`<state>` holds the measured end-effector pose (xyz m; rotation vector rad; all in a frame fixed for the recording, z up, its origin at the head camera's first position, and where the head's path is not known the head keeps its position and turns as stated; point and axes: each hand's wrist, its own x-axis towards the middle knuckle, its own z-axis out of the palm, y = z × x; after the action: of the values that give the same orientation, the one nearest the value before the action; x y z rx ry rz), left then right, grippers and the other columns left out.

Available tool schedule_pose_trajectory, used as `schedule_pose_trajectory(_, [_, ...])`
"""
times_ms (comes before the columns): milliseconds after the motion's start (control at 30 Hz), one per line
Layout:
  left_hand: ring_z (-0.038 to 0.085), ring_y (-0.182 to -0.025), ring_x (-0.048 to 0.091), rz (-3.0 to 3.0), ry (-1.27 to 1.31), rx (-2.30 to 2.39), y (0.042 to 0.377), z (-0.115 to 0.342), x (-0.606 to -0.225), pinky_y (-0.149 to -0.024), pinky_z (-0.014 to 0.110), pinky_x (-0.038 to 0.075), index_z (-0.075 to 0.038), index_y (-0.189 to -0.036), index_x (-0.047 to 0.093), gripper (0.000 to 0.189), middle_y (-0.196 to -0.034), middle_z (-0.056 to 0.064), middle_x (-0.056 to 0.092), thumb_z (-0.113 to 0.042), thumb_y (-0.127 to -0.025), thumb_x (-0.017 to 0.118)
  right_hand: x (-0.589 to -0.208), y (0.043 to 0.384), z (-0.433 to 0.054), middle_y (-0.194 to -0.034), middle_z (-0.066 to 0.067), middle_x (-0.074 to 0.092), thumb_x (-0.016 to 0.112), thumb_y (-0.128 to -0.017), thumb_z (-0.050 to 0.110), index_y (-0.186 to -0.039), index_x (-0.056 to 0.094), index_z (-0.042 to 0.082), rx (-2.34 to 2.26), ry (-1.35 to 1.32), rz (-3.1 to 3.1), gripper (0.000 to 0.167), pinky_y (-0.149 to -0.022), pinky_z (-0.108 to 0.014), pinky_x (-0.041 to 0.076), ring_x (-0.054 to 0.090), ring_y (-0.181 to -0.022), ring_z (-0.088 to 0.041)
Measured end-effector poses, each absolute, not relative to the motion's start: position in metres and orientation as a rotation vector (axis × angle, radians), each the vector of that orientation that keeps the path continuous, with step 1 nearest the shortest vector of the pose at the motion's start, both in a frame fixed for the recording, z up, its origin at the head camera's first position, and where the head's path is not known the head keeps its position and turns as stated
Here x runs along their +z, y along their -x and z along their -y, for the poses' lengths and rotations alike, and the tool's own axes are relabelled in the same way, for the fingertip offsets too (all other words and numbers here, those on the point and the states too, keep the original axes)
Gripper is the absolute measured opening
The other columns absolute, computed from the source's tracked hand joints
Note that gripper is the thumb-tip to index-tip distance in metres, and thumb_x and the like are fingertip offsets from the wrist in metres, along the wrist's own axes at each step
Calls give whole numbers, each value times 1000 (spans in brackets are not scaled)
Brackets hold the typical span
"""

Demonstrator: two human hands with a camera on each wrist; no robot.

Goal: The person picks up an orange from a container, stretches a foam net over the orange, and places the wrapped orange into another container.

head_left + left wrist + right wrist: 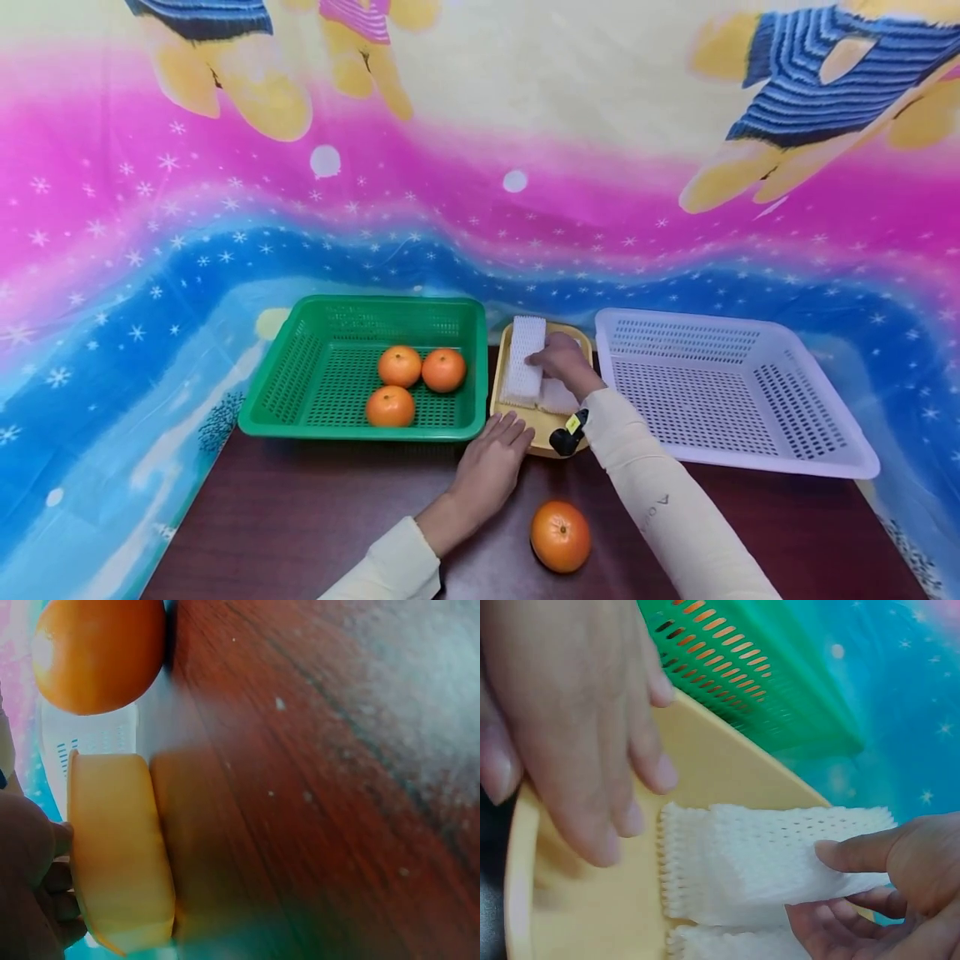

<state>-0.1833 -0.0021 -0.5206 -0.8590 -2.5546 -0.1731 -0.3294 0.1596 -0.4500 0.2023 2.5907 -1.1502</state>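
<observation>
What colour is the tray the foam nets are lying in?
Pale yellow. The tray shows best in the right wrist view, under the white foam net that the right hand pinches.

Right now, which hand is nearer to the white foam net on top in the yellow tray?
Right. The right hand pinches the white foam net at its edge; the left hand rests on the yellow tray rim, apart from the net.

Yellow tray [501, 392] sits squeezed between green basket [360, 367] and white basket [738, 387], both rims just beside it, so no side entry there. Left hand [491, 462] rests flat on the tray's near edge, right hand [562, 362] with forearm crosses its right half; foam net sleeve [523, 367] fills the middle. Loose orange [560, 536] sits on the desk [300, 517] between the forearms. Bare desk front left. Backdrop cloth [480, 208] closes off behind. White basket interior open; three oranges [416, 383] take the green basket's centre.
</observation>
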Motion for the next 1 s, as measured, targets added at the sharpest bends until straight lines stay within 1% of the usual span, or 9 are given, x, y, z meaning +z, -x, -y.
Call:
schedule_pose_trajectory(100, [19,-125,67,2550,841,-218,184,1,-521,-115,44,48,-17,-116,76,19,-118,-1,76,-20,-100,67,-446,329,-166,-119,-21,67,69,-96,14,-121,62,-4,-1230,-194,-2570,32,-86,-39,61,70,-97,-27])
schedule_pose_trajectory(200, [19,-126,66,2557,834,-243,184,1,-521,-116,47,46,-17,-114,77,18,-116,-1,77,-21,-101,66,-441,328,-172,-128,-22,63,66,-98,12,-132,57,-4,-1321,-172,-2536,38,-91,-41,61,68,-110,-32])
schedule_pose_trajectory(300, [19,-126,67,2559,833,-255,184,1,-520,-116,46,46,-16,-112,76,16,-116,0,77,-20,-101,65,-436,325,-178,-133,-25,60,65,-98,7,-138,53,-5,-1416,-137,-2498,44,-94,-42,61,65,-118,-37])
schedule_pose_trajectory(367, [19,-125,67,2554,836,-258,185,2,-521,-116,44,47,-16,-111,76,16,-116,0,77,-21,-101,65,-433,322,-182,-133,-27,59,64,-98,5,-141,50,-7,-1447,-116,-2488,46,-95,-43,61,64,-120,-39])
schedule_pose_trajectory(533, [19,-124,68,2544,850,-266,187,3,-521,-116,42,47,-15,-109,77,16,-115,1,78,-22,-102,64,-422,314,-188,-134,-27,58,64,-100,8,-143,47,-6,-1425,-113,-2496,48,-99,-47,58,63,-121,-39])
schedule_pose_trajectory(667, [19,-124,67,2558,850,-269,187,2,-519,-116,42,47,-16,-108,77,16,-115,0,77,-22,-102,63,-414,304,-194,-133,-25,58,65,-100,11,-143,47,-5,-1431,-95,-2485,49,-101,-47,58,63,-120,-37])
schedule_pose_trajectory(767, [19,-125,67,2563,848,-272,187,1,-519,-116,42,46,-17,-108,77,16,-115,0,77,-22,-103,63,-413,296,-200,-129,-24,59,69,-99,13,-140,48,-5,-1436,-76,-2492,50,-98,-45,59,64,-115,-34])
schedule_pose_trajectory(1000, [20,-123,68,2536,838,-270,186,1,-523,-115,41,48,-17,-102,75,11,-112,1,77,-22,-101,66,-407,271,-215,-121,-22,64,72,-96,15,-136,50,-6,-1463,10,-2504,51,-96,-45,59,66,-104,-26])
